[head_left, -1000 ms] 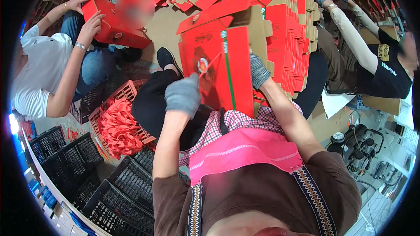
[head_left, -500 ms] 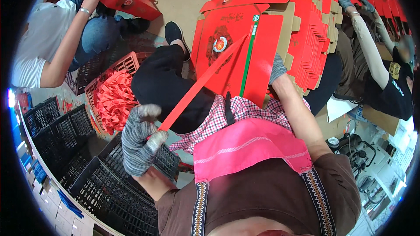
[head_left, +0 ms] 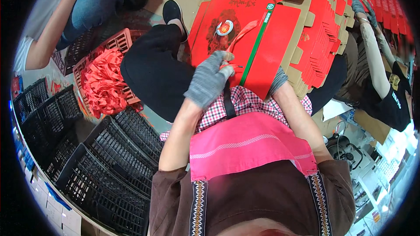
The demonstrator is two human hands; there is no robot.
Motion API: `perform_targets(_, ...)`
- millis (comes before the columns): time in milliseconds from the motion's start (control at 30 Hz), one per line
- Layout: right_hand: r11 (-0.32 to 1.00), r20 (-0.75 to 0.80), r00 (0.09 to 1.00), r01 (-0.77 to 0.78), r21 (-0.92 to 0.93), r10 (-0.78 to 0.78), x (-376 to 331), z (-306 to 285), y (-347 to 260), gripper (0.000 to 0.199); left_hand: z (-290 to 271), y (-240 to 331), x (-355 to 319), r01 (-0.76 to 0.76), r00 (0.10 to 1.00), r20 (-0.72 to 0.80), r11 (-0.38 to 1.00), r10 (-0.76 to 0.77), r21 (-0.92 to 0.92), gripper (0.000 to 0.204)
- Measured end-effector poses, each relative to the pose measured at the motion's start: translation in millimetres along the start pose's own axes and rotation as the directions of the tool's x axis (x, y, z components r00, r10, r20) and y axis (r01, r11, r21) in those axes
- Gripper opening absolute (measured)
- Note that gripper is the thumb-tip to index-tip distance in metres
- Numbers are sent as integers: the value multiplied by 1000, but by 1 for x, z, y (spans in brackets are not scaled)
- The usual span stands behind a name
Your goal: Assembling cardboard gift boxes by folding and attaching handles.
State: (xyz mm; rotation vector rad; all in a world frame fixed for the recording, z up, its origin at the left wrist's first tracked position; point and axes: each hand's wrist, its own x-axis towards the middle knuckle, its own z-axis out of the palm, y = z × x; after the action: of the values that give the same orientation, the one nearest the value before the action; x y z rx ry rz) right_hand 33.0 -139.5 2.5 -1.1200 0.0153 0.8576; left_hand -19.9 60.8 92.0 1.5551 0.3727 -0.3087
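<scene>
1. Head view: the red box [head_left: 247, 43] sits over the person's lap, printed face up, a green stripe [head_left: 258, 43] along it and a round emblem [head_left: 224, 28] on it.
2. A red ribbon [head_left: 244, 32] lies across that face, slack and curling, down to the left hand [head_left: 210, 78].
3. The left hand's gloved fingers [head_left: 227, 57] are nearly together, apparently pinching the ribbon.
4. The right hand [head_left: 279, 81] is at the box's lower right edge; its fingers are hidden, so I cannot tell how far they close or what they grip.
5. Half a second ago the left hand was out to the left with the ribbon stretched straight; now it is back over the box. The long pull looks finished, leaving slack at the face.
6. Flattened red cartons [head_left: 321, 39] stand stacked just beyond the box.
7. Farther left, a red crate [head_left: 124, 39] holds heaped ribbons [head_left: 103, 78], near black crates [head_left: 109, 161].
</scene>
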Motion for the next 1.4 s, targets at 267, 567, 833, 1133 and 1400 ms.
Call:
perform_targets(267, 944, 58, 998, -52, 325, 35, 0, -3, 6, 36, 19, -52, 35, 67, 997, -69, 933, -46, 354, 15)
perform_targets(567, 894, -51, 991, -90, 440, 125, -6, 10, -4, 30, 32, -58, 44, 53, 984, -178, 890, 32, 452, 15)
perform_targets(833, 923, -180, 967, -102, 370, 179, -5, 13, -5, 32, 36, -90, 52, -66, 983, -142, 941, 118, 332, 6)
perform_targets(1133, 853, -273, 921, -107, 511, 279, -9, 22, -14, 34, 43, -82, 51, -143, 969, -163, 961, 184, 238, 6)
perform_targets(1400, 893, -296, 924, -90, 441, 240, -7, 21, -9, 32, 45, -85, 47, -222, 946, -152, 915, 285, 337, 6)
